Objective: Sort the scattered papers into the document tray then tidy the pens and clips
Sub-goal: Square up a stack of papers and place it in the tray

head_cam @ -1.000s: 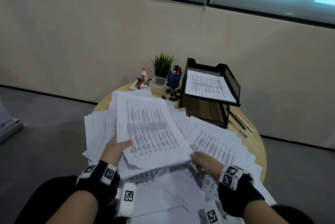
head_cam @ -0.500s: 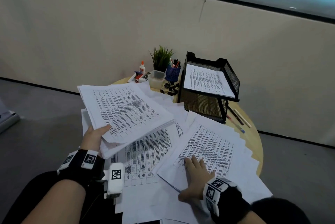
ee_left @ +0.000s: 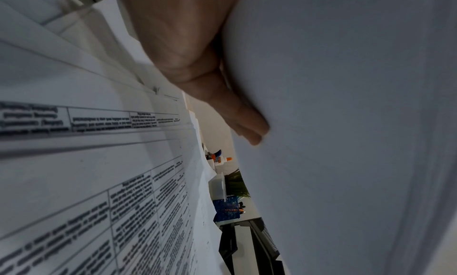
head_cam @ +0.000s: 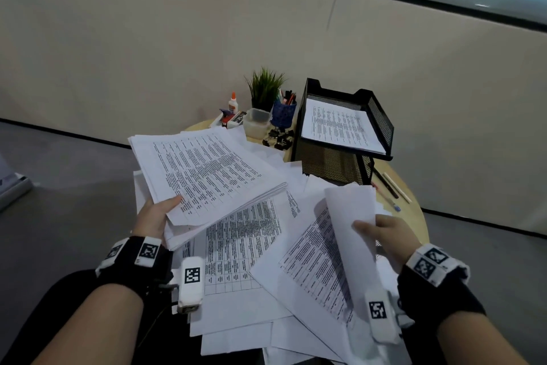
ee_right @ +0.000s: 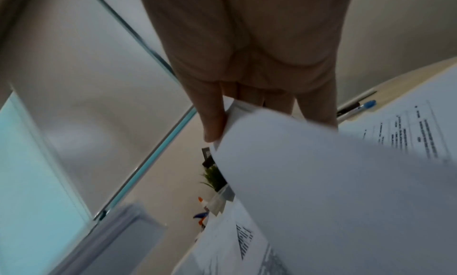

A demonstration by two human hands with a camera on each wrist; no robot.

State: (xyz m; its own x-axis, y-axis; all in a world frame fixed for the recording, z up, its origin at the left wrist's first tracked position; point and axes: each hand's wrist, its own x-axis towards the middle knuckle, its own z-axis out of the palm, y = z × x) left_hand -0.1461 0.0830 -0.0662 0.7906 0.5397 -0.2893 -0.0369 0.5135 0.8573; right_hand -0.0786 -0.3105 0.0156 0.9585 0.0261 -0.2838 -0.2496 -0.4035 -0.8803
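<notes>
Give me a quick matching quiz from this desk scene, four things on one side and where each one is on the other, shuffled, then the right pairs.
Things:
1. stack of papers
2. curled sheet
3. binder clips
4. loose pens

Places:
A. on the table right of the document tray
B. held in the left hand
C. on the table in front of the blue pen cup
D. pinched in the right hand

Pairs: 1-B, 2-D, 3-C, 4-A
</notes>
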